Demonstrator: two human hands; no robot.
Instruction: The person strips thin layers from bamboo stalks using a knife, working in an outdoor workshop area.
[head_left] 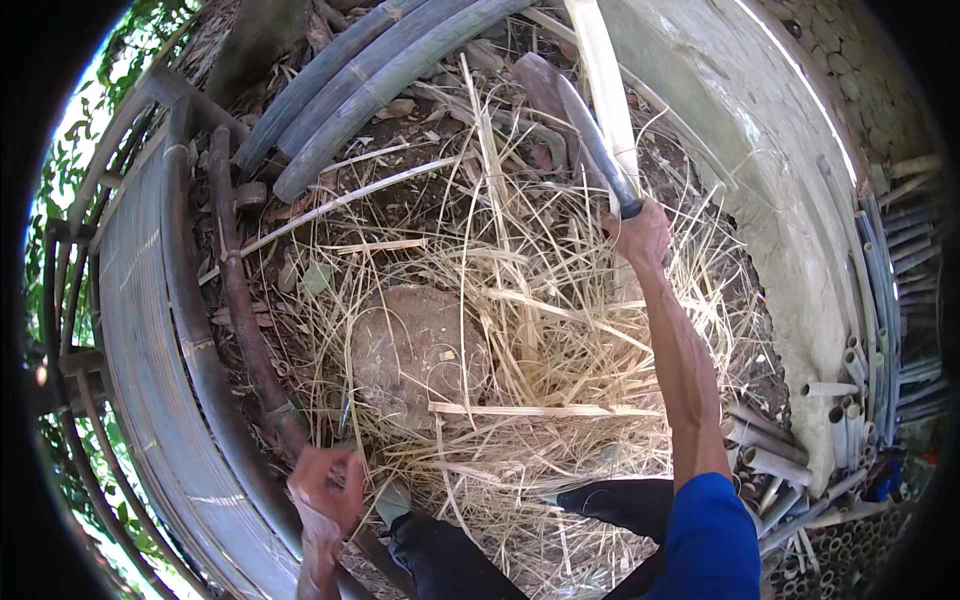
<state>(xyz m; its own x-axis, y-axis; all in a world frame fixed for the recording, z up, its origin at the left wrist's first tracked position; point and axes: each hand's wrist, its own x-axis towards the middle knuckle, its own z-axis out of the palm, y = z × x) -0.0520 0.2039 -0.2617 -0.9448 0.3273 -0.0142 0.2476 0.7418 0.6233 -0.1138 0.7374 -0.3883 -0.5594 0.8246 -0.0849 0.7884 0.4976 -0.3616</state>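
My right hand (642, 234) is closed round the dark handle of a machete (597, 143), its long blade pointing away from me. Right beside the blade stands a pale bamboo strip (608, 75), running to the far edge of the view; whether the hand touches it is hard to see. My left hand (328, 488) is low on the left, fingers curled in, next to a brown pole (243, 310). What it holds, if anything, I cannot make out. Between the hands sits a round wooden block (418, 350) with shavings on it.
Pale bamboo shavings (580, 370) cover the ground around my feet. A bamboo bench (165, 330) runs along the left, and thick grey bamboo poles (370, 90) lie at the far side. On the right are a pale wall (740, 130) and stacked cut bamboo tubes (850, 420).
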